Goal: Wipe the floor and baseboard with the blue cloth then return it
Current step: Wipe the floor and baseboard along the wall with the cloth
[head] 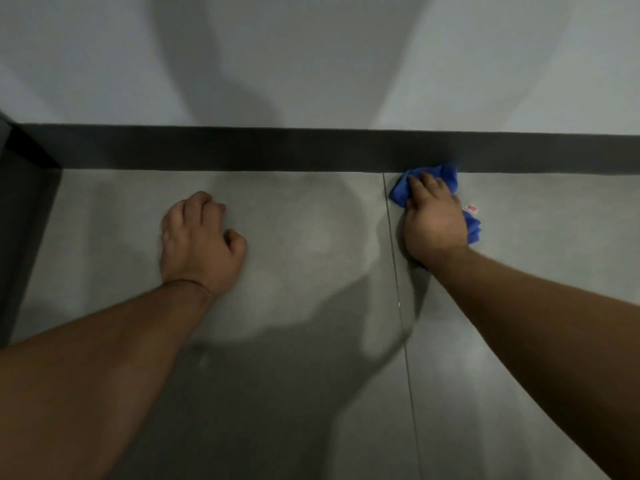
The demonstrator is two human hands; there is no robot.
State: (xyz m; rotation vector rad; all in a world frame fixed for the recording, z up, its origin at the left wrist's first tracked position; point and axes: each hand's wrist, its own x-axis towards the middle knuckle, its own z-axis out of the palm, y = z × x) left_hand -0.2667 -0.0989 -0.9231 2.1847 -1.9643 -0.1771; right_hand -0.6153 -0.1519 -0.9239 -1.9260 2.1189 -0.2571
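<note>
Our right hand presses the bunched blue cloth on the floor, touching the baseboard. Left hand braces, fingers curled, empty. We judge wiping underway; return pending.

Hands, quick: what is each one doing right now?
Left hand: loosely curled, empty, resting on the floor.
Right hand: closed on the blue cloth.
</note>
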